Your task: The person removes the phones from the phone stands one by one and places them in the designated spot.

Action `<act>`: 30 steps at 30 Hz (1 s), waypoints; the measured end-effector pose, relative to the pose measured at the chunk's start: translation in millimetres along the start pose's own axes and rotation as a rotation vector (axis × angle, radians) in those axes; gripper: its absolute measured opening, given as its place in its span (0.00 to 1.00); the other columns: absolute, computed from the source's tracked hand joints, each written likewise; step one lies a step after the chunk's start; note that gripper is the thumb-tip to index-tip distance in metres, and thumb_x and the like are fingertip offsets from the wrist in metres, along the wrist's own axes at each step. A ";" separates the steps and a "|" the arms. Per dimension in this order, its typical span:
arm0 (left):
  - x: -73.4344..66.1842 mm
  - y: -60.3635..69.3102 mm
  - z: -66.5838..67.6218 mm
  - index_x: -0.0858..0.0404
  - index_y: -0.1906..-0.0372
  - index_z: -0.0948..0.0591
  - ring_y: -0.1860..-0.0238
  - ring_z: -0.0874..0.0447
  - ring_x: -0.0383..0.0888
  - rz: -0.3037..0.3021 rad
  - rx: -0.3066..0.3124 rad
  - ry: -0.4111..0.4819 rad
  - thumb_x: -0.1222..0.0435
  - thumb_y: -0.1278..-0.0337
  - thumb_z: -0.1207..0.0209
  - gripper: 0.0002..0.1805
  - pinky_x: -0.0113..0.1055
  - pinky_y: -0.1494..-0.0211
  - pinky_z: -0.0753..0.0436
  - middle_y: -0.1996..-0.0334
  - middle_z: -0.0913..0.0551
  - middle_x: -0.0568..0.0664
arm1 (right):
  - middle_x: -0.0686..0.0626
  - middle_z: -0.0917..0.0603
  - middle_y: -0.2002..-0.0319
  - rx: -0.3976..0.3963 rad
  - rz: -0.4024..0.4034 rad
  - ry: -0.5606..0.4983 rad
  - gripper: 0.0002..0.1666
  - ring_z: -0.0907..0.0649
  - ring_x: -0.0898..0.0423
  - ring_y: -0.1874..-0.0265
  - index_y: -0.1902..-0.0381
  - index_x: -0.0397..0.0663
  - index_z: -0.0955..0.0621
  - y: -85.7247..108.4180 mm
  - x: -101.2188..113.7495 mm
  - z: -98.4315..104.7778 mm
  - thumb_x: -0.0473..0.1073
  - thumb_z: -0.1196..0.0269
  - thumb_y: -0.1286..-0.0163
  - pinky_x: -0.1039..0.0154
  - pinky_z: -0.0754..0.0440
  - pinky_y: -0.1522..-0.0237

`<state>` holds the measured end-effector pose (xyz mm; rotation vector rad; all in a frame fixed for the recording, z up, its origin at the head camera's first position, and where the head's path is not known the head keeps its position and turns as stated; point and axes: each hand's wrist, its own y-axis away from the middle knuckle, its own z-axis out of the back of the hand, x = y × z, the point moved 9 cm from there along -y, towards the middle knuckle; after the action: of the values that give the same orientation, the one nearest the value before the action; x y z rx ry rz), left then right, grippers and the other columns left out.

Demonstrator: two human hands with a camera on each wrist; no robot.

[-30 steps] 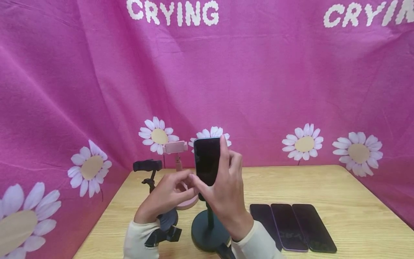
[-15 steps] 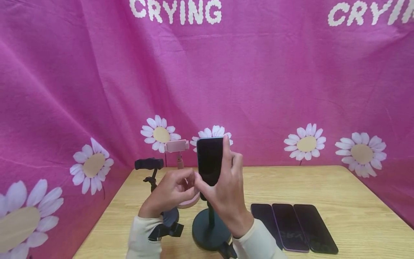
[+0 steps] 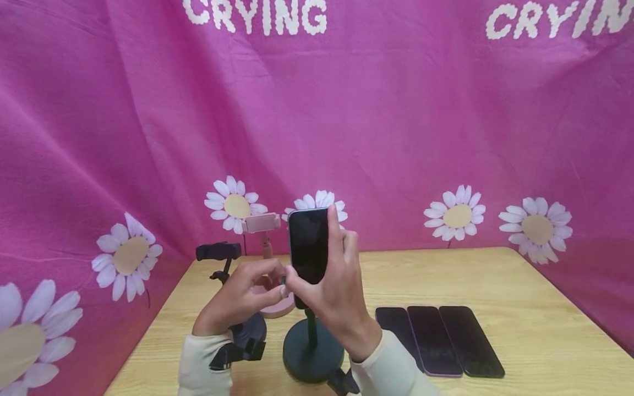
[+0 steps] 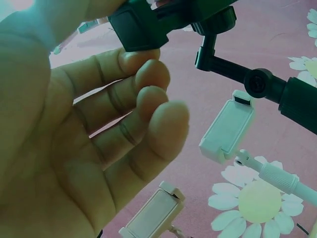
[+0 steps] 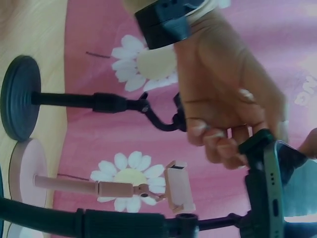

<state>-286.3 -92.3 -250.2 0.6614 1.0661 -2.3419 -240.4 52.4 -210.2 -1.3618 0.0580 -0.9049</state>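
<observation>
A black-screened smartphone stands upright at the head of a dark green phone stand. My right hand holds the phone, its index finger straight along the right edge and its thumb reaching across the lower front. At the phone's left side my left hand pinches the end of the stand's clamp between thumb and index finger. The other left fingers are loosely bent in the left wrist view. The phone's bottom edge shows beside the clamp in the right wrist view. My right fingers behind the phone are partly hidden.
Behind my left hand stand a black phone stand and a pink one. A pale clamp also shows in the left wrist view. Three dark phones lie side by side at right on the wooden table. A pink cloth hangs behind.
The head view has shifted slightly, so everything sits a little further left in it. Both hands keep nearly the same places at the phone and clamp.
</observation>
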 end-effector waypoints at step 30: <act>-10.5 -9.1 -8.4 0.53 0.57 0.21 0.68 0.20 0.39 0.082 0.002 -0.144 0.64 0.45 0.35 0.11 0.35 0.63 0.17 0.73 0.21 0.39 | 0.52 0.24 0.42 0.212 -0.006 -0.230 0.59 0.20 0.55 0.54 0.24 0.60 0.45 -3.4 19.6 22.1 0.48 0.25 0.49 0.64 0.16 0.62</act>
<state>-281.8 -78.0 -243.8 0.5181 0.9545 -2.2825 -217.3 59.0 -192.7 -1.2590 -0.2131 -0.7320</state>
